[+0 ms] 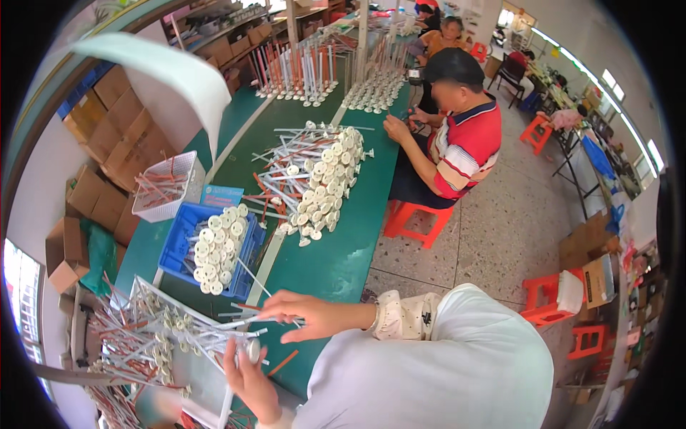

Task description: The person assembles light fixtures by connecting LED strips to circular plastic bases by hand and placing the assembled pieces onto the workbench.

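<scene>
My left hand (250, 382) is closed around a rod with a round white disc end (253, 349), at the near edge of the table. Just above and to its right, my right hand (307, 316) reaches across with curved fingers. A thin white rod (255, 277) slants from beside the blue bin to under these fingers and seems pinched there; the contact is partly hidden. Between the hands lie loose grey rods (229, 330). A brown rod (284, 362) rests on the table beside my left hand. Grey and brown rods with disc ends (153, 332) are heaped over a white tray (204, 375).
A blue bin (171, 250) of disc-ended rods and a white basket (193, 182) of brown rods stand at left. A big pile (321, 179) covers mid-table, with upright rods (307, 71) behind. A co-worker (464, 136) sits at right on a red stool (418, 222).
</scene>
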Action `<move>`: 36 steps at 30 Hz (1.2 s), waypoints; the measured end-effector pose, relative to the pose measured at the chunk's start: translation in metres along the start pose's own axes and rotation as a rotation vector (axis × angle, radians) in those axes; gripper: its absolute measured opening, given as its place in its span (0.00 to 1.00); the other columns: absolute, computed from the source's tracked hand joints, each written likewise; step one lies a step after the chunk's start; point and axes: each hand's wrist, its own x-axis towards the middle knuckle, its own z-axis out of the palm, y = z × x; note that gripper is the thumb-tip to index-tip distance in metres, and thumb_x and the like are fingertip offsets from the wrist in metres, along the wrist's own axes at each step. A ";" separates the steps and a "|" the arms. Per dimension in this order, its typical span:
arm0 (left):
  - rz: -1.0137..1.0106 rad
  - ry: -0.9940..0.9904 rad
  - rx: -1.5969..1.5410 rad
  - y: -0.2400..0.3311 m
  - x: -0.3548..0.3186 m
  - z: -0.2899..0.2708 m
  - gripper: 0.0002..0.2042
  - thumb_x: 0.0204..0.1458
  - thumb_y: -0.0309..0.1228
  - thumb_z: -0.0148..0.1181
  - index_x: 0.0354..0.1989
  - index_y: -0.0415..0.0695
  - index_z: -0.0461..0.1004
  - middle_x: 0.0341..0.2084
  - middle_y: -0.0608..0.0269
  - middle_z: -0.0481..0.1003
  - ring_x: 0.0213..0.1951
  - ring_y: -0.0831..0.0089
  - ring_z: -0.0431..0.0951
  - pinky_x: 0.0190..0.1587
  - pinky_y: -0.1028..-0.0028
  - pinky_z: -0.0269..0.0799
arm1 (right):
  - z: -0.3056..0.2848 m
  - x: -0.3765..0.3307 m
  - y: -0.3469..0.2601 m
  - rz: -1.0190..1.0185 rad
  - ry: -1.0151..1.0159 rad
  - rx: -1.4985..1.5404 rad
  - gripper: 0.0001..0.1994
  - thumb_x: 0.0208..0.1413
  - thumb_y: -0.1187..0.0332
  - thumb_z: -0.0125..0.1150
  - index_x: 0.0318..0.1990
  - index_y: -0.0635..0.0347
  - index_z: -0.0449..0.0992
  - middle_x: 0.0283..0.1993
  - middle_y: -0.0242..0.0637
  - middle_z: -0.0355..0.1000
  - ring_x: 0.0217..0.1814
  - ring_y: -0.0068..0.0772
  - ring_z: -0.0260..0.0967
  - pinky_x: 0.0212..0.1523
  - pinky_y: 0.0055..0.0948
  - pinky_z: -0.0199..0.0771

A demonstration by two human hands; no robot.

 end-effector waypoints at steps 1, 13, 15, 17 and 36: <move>-0.028 -0.179 -0.032 0.005 0.004 0.014 0.18 0.67 0.26 0.49 0.64 0.35 0.68 0.55 0.55 0.73 0.51 0.68 0.77 0.46 0.73 0.78 | 0.004 0.007 -0.007 -0.103 0.062 0.024 0.25 0.58 0.71 0.68 0.65 0.51 0.73 0.60 0.35 0.67 0.56 0.30 0.65 0.55 0.31 0.70; -0.198 -0.645 -0.578 0.037 0.045 0.122 0.20 0.71 0.33 0.46 0.66 0.34 0.65 0.59 0.53 0.72 0.59 0.67 0.74 0.63 0.67 0.72 | -0.071 0.030 -0.039 -0.256 0.383 0.094 0.23 0.56 0.77 0.68 0.60 0.63 0.75 0.59 0.37 0.66 0.55 0.27 0.70 0.53 0.27 0.74; -0.271 -0.610 -0.650 0.035 0.044 0.129 0.19 0.71 0.33 0.47 0.65 0.36 0.66 0.57 0.54 0.73 0.58 0.67 0.75 0.63 0.66 0.73 | -0.077 0.026 -0.041 -0.240 0.381 0.106 0.23 0.57 0.77 0.67 0.61 0.64 0.74 0.59 0.37 0.65 0.53 0.25 0.70 0.53 0.27 0.74; -0.293 -0.615 -0.685 0.027 0.045 0.129 0.19 0.71 0.34 0.47 0.65 0.36 0.66 0.57 0.54 0.73 0.57 0.68 0.75 0.62 0.66 0.74 | -0.078 0.022 -0.044 -0.240 0.380 0.038 0.23 0.57 0.77 0.67 0.61 0.63 0.75 0.59 0.37 0.65 0.52 0.25 0.70 0.52 0.27 0.74; -0.021 -0.628 -0.480 0.010 0.016 0.149 0.23 0.67 0.26 0.56 0.68 0.42 0.57 0.56 0.50 0.75 0.55 0.68 0.77 0.59 0.66 0.75 | -0.085 -0.012 -0.058 -0.524 0.562 -0.826 0.17 0.46 0.79 0.74 0.46 0.60 0.81 0.40 0.37 0.75 0.38 0.35 0.75 0.35 0.29 0.76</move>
